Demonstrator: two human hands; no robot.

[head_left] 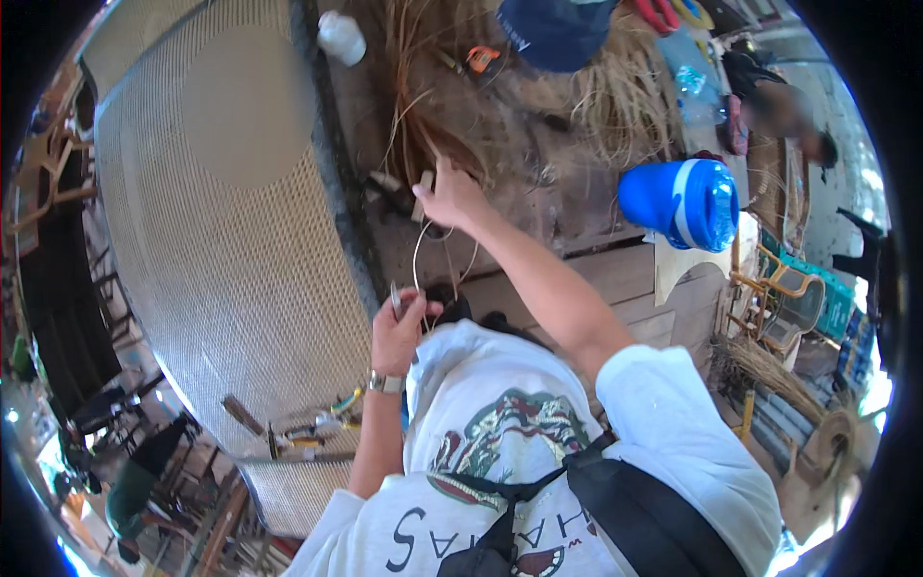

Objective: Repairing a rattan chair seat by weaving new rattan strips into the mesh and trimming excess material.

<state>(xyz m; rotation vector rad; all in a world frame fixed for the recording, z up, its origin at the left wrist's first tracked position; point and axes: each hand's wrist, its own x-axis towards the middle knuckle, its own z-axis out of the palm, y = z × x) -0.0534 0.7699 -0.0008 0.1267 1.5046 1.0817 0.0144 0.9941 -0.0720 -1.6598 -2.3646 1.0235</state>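
Observation:
My left hand (pixel 396 332), with a watch on its wrist, is closed beside the dark edge of a large woven cane panel (pixel 240 288). A small greyish, blade-like piece (pixel 395 301) shows at its fingers. From that hand a thin pale cane strip (pixel 416 252) loops up toward my right hand (pixel 454 197). The right arm reaches forward over the wooden work surface, index finger stretched out and thumb apart. A small tan block (pixel 425 182) lies by the thumb; whether the hand touches it is unclear. Brown fibre strands (pixel 409 115) lie just beyond the fingertips.
A blue jug (pixel 678 204) stands at the right. Farther back are a dark blue cap (pixel 558 34), an orange tape measure (pixel 481 60), a white bottle (pixel 341 37) and loose pale strips (pixel 620 96). Hand tools (pixel 298 438) rest on the panel. Other people are at the far left and right.

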